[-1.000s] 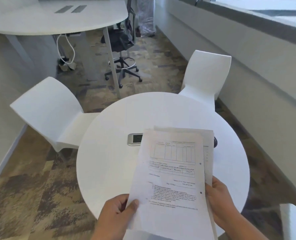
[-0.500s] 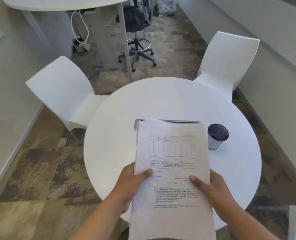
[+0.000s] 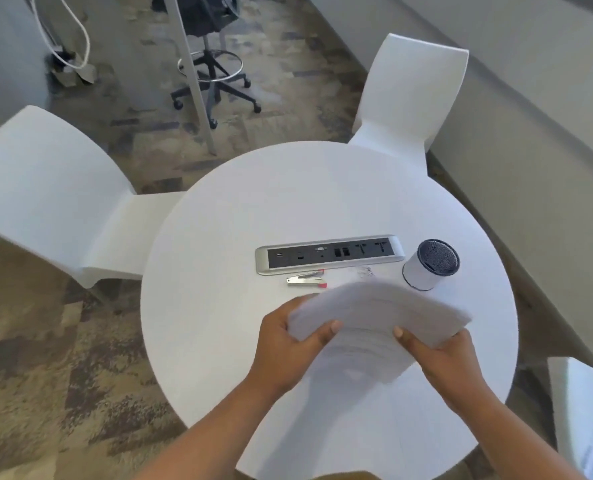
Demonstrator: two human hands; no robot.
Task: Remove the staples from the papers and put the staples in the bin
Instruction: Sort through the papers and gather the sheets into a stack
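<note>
We saw the papers [image 3: 378, 317] held low over the near half of the tabletop [image 3: 218, 306]. The stack was bowed, its long axis roughly left to right, its far-right corner toward the bin [image 3: 426, 268]. Motion blur left the print unreadable. The left hand [image 3: 288, 351] gripped the left edge, thumb on top. The right hand [image 3: 444, 362] gripped the near-right edge, thumb on top. Just beyond lay a silver-and-red staple tool [image 3: 305, 280], small metal bits [image 3: 366, 271], then a socket strip [image 3: 329, 252]. The bin stood upright just right of the strip.

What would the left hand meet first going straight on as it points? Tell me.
The left hand grips the papers; past them, the silver-and-red tool looks first in line, though depth is unclear.
</note>
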